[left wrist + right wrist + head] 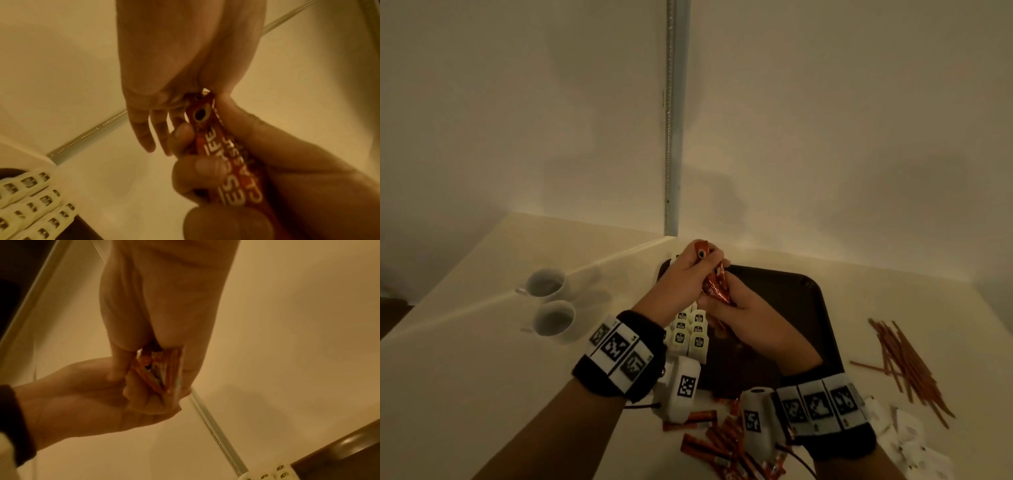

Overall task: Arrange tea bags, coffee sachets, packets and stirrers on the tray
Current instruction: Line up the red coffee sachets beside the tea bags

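We see a cream table (465,377) carrying a dark tray (822,308), two white cups (548,282) at its left, brown stirrers (904,363) at its right, red sachets (709,442) and white packets (914,442) nearest us.

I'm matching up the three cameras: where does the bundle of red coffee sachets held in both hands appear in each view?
Head: red coffee sachets, centre, above the dark tray.
Left wrist: lower centre-right, lettering visible.
Right wrist: centre, seen end-on.
Shared landmark: ribbed metal strip.
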